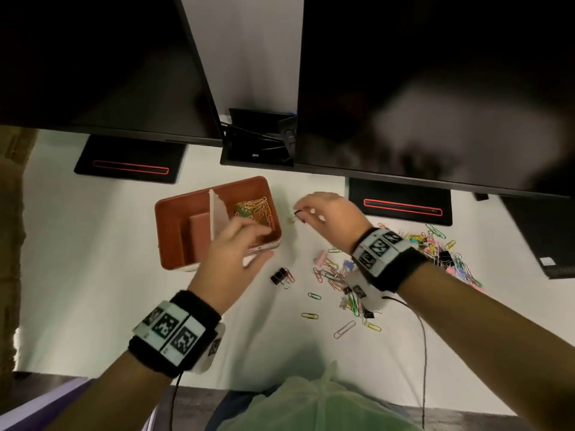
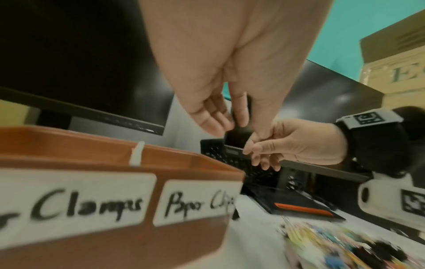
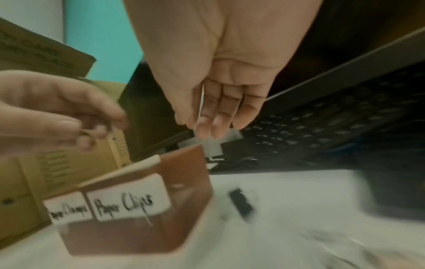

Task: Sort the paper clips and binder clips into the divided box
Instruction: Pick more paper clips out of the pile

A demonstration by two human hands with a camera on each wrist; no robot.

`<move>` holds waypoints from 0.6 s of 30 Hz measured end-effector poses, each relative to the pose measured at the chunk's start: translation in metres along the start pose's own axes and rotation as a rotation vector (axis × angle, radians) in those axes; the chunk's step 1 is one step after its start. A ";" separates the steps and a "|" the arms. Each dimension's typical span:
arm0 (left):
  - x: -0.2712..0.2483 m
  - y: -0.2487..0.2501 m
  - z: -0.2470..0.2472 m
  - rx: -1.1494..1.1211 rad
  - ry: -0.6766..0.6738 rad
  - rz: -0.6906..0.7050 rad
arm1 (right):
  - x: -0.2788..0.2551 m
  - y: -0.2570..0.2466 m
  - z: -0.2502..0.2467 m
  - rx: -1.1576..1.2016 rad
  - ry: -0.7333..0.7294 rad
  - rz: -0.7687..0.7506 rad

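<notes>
While two dark monitors [image 1: 435,88] are looming over the white surface [image 1: 93,290], the brown divided box [image 1: 174,219] is sitting at its middle, wearing two white labels on its near wall: the left one is reading "Paper Clamps" [image 3: 67,212], the right one "Paper Clips" [image 3: 128,202]. A white divider [image 1: 217,213] is splitting the box, and coloured paper clips [image 1: 255,208] are lying in the right compartment. A loose heap of mixed clips [image 1: 435,247] is spreading to the right of the box, with a black binder clip [image 1: 279,276] lying apart, near the box's front corner. The left hand [image 1: 236,247] is hovering over the box's near right corner, its grip pinching a thin wire clip [image 3: 86,131]. The right hand [image 1: 326,213] is hanging just right of the box, fingers loose and slightly apart; whether it is carrying anything cannot be told.
</notes>
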State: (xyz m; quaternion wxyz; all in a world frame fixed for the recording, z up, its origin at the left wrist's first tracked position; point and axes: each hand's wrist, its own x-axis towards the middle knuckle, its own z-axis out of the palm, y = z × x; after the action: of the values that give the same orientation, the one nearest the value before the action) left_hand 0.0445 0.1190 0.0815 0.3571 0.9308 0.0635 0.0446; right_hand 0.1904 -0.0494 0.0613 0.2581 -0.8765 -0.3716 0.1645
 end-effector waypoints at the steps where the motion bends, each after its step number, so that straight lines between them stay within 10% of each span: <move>1: -0.005 0.002 0.007 -0.040 -0.079 0.018 | -0.010 0.015 -0.002 -0.020 -0.005 0.052; 8: -0.017 -0.025 0.075 0.232 -0.588 -0.082 | -0.046 0.061 0.018 -0.083 -0.380 0.191; 18: -0.019 -0.042 0.087 0.107 -0.295 -0.075 | -0.036 0.058 0.047 -0.105 -0.403 0.181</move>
State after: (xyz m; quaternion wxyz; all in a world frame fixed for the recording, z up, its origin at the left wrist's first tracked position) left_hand 0.0330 0.0895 -0.0119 0.3136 0.9420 0.0472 -0.1094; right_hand 0.1767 -0.0947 -0.0065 0.1166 -0.8679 -0.3435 0.3393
